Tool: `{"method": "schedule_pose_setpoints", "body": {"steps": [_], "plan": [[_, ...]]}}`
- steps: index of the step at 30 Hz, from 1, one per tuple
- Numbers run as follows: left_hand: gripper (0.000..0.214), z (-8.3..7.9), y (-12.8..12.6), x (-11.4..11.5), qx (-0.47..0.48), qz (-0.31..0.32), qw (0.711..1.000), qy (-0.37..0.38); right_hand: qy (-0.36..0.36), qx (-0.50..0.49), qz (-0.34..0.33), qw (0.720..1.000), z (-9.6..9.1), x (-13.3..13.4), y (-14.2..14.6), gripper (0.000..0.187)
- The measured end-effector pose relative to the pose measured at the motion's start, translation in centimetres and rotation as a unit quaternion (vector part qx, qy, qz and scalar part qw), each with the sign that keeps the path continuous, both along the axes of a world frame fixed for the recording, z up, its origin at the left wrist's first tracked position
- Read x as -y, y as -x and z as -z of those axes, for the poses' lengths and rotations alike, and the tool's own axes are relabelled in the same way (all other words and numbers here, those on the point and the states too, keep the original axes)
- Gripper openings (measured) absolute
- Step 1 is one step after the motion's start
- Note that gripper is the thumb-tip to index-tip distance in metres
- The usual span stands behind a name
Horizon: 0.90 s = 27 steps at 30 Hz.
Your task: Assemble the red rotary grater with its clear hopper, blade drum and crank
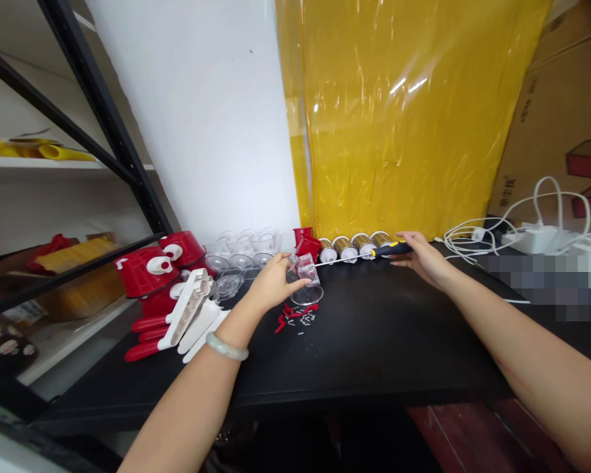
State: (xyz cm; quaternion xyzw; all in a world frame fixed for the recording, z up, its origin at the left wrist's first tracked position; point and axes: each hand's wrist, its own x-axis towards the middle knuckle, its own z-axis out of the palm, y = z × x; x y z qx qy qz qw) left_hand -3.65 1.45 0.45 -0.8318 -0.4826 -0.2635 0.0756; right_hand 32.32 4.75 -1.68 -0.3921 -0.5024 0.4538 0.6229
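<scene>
My left hand [278, 284] grips a clear plastic cup-like part [306, 293] with a square clear section on its side, tilted over the black table. In my right hand [420, 257] is a screwdriver [391, 249] with a black and yellow handle, held level. Its long shaft points left, and the tip reaches the clear part; whether it sits in a screw is too small to tell. Just below the clear part lie small red plastic pieces [280, 322] and several loose screws [306, 320].
Red housings [145, 270] and white handles with red ends [190, 309] stand at left. Clear cups [243, 249] and grater-like drums [345, 249] line the back, with a red part [306, 244] between them. White cables [465, 233] lie at right; a black shelf frame [103, 105] rises left.
</scene>
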Motion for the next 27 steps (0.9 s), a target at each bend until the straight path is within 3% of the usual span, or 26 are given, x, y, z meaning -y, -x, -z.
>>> {"method": "schedule_pose_setpoints", "body": {"steps": [4, 7, 10, 14, 18, 23, 27], "plan": [[0.045, -0.05, -0.05, 0.06, 0.005, 0.001, 1.000, -0.001, -0.023, 0.020, -0.014, 0.999, 0.04, 0.06, -0.09, 0.038], [0.044, -0.08, -0.09, 0.11, 0.007, 0.000, 1.000, -0.003, -0.017, 0.048, 0.021, 0.998, 0.08, -0.08, -0.13, 0.027], [0.044, -0.07, -0.12, 0.14, 0.002, -0.002, 1.000, -0.004, -0.001, 0.018, 0.011, 1.000, -0.01, -0.15, -0.09, 0.020], [0.045, 0.05, -0.07, 0.07, 0.003, -0.004, 1.000, -0.004, -0.028, 0.018, -0.017, 0.999, 0.00, -0.06, -0.13, 0.029], [0.045, 0.13, 0.04, -0.07, 0.007, -0.001, 1.000, -0.004, -0.025, 0.053, 0.005, 0.998, 0.06, -0.03, -0.14, 0.024], [0.045, 0.08, 0.05, -0.08, 0.000, -0.002, 1.000, -0.006, -0.002, -0.017, -0.009, 1.000, -0.36, 0.22, 0.07, 0.017], [0.044, 0.11, 0.02, -0.05, 0.006, 0.003, 1.000, -0.009, -0.027, 0.041, 0.010, 0.999, -0.24, 0.22, -0.06, 0.021]]}}
